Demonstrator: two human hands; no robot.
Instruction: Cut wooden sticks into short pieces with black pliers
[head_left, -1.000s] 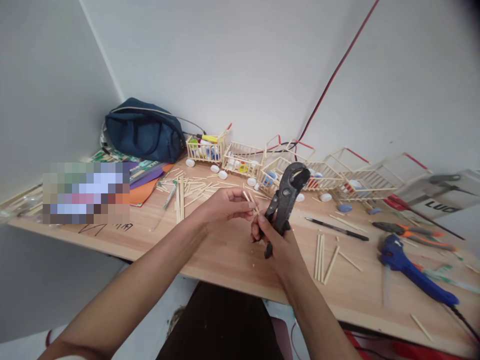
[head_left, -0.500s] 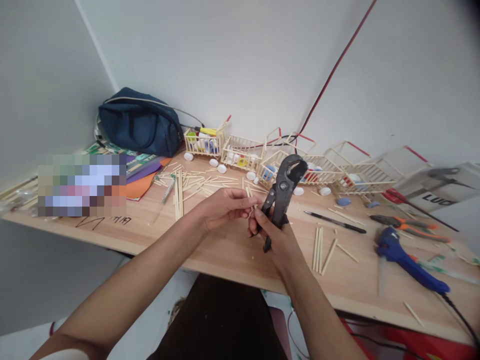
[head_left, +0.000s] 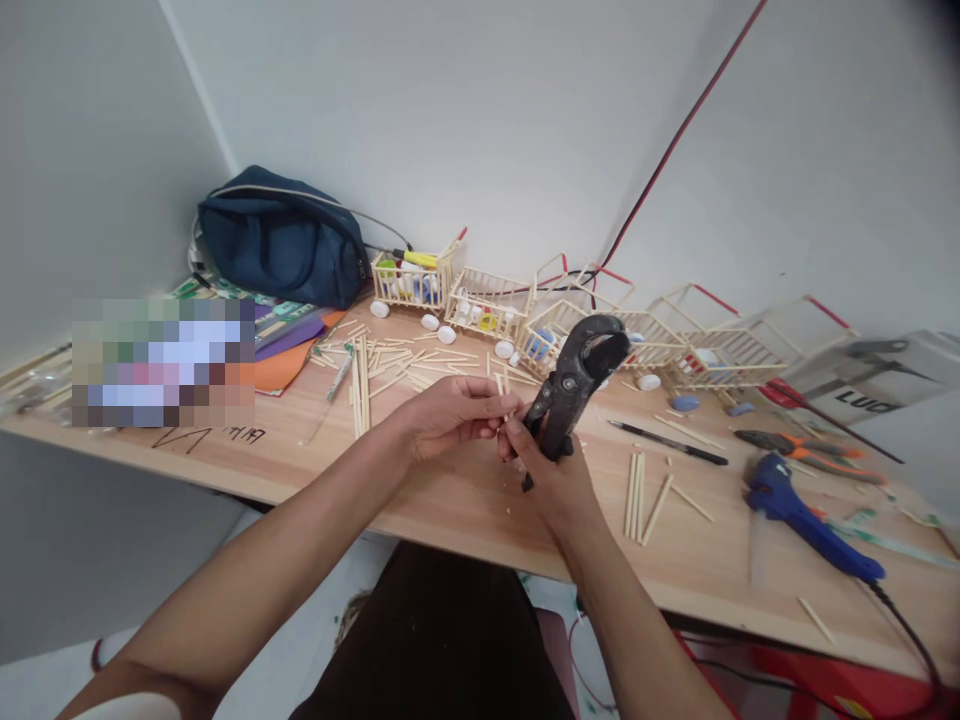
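Observation:
My left hand (head_left: 466, 415) is closed, pinching short wooden sticks (head_left: 502, 384) that stand up between the fingertips. Right against it, my right hand (head_left: 551, 470) is closed around a dark grey cutter (head_left: 564, 395) with a curved jaw pointing up and away. The right thumb and fingertips also meet at the lower end of the sticks. How many sticks are pinched is hard to make out. Loose cut sticks (head_left: 409, 365) lie scattered behind my left hand, and longer sticks (head_left: 361, 385) lie side by side left of it.
Miniature stick-built carts (head_left: 491, 305) on round wheels line the wall. Rightward lie a black pen (head_left: 667, 442), several sticks (head_left: 635, 497), orange-handled pliers (head_left: 810, 455) and a blue glue gun (head_left: 814, 525) with its cord. A navy bag (head_left: 281, 240) stands at the back left.
The cutter has tilted slightly to the right in my right hand. The pinched sticks show a little more clearly above my left fingertips. Both hands stay together.

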